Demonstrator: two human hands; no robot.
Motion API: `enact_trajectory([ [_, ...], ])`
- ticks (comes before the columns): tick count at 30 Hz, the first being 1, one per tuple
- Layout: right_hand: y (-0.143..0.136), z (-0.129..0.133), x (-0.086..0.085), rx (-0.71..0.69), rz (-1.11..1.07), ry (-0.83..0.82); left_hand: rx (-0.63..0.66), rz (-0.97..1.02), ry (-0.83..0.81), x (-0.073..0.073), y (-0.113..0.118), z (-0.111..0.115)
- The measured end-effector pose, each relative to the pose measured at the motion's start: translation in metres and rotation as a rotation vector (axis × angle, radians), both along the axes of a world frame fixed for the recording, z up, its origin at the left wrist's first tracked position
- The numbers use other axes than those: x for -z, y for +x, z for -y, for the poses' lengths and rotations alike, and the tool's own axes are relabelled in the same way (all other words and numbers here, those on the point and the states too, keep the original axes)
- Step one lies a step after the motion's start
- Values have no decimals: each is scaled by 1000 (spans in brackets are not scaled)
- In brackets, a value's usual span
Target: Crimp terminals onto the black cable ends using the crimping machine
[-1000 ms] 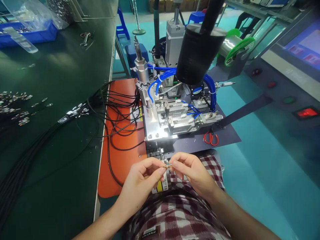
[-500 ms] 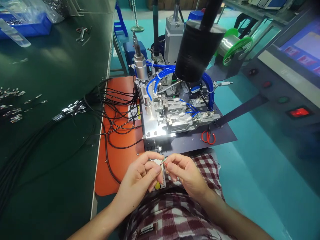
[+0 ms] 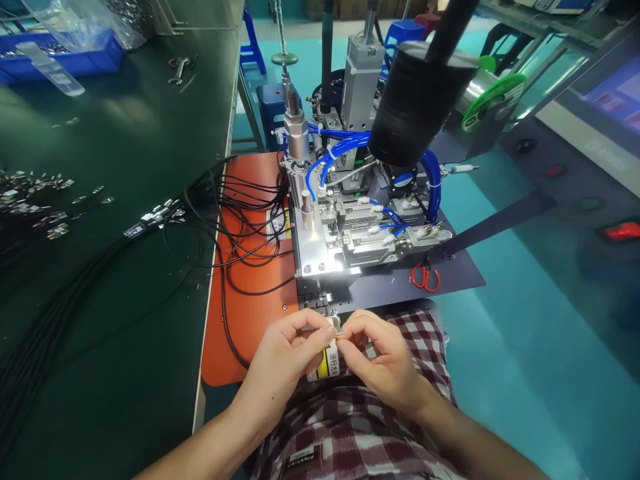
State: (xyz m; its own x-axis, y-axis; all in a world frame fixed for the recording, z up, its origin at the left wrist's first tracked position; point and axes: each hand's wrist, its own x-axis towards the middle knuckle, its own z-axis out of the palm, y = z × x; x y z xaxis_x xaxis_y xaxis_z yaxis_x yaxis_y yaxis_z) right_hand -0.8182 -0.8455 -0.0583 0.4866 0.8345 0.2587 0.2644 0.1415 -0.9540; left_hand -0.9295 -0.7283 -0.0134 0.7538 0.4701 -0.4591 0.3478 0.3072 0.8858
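Observation:
In front of the machine, my two hands meet over my lap. My left hand has its thumb and index finger pinched on thin coloured wires. Fingertips of my right hand are closed on the same wires from the other side. Only a short bit shows between the fingers, so their far ends are hidden. Just beneath the fingertips is a white and yellow label with printed characters.
Black cables cross an orange plate left of the machine. Metal connectors end a cable bundle on the dark table. Red-handled scissors lie at the right. A black cylinder overhangs the machine; a wire spool stands behind.
My left thumb and index finger have closed together on the wires, and my right fingertips have come in beside them. Less wire shows between the hands. The view has shifted slightly left.

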Motion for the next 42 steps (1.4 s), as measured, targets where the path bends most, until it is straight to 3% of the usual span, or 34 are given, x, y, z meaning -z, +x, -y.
enact_trajectory([
  [6, 4, -6, 1, -21, -58, -35, -18, 31, 117, -1, 3, -2],
  [13, 25, 1, -8, -18, -372, -162, 15, 26, 247, -2, 4, -6],
  [25, 24, -4, -7, -117, -617, -152, 45, 56, 232, -1, 3, -4],
  [42, 24, -4, -6, -143, -540, -142, 60, 61, 213, -2, 3, -4],
])
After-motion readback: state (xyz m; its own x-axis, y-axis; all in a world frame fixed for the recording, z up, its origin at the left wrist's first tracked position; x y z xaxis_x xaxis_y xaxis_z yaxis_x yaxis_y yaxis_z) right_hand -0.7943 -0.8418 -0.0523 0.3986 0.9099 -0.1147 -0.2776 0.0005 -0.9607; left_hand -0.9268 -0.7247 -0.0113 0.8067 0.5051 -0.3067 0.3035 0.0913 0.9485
